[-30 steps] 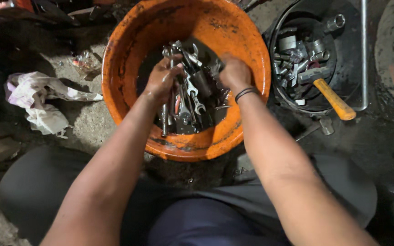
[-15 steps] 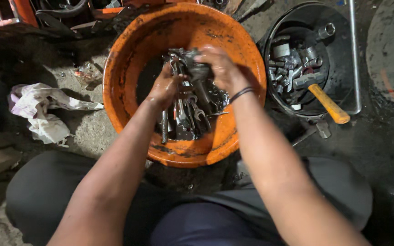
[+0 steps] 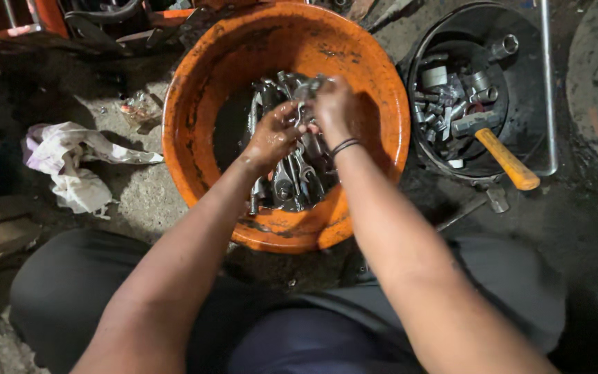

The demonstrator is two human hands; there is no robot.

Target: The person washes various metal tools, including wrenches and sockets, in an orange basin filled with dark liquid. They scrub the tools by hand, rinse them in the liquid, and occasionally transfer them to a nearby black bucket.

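An orange plastic basin (image 3: pixel 375 104) stands on the ground in front of me, with several oily metal wrenches (image 3: pixel 292 183) lying in it. Both my hands are inside the basin, above the pile. My left hand (image 3: pixel 271 135) is wet and dirty, its fingers curled around a small metal part. My right hand (image 3: pixel 332 104), with a dark band on the wrist, grips a wrench (image 3: pixel 307 88) at its head. The two hands touch over the same piece.
To the right stands a black tub (image 3: pixel 545 83) holding sockets (image 3: pixel 451 97) and a hammer with an orange handle (image 3: pixel 506 159). A crumpled white rag (image 3: pixel 70 163) lies on the concrete to the left. Red metal equipment (image 3: pixel 29 17) is at the top left.
Both hands have lifted from the pile and drawn together toward the basin's far side, taking hold of a wrench. The view has shifted slightly.
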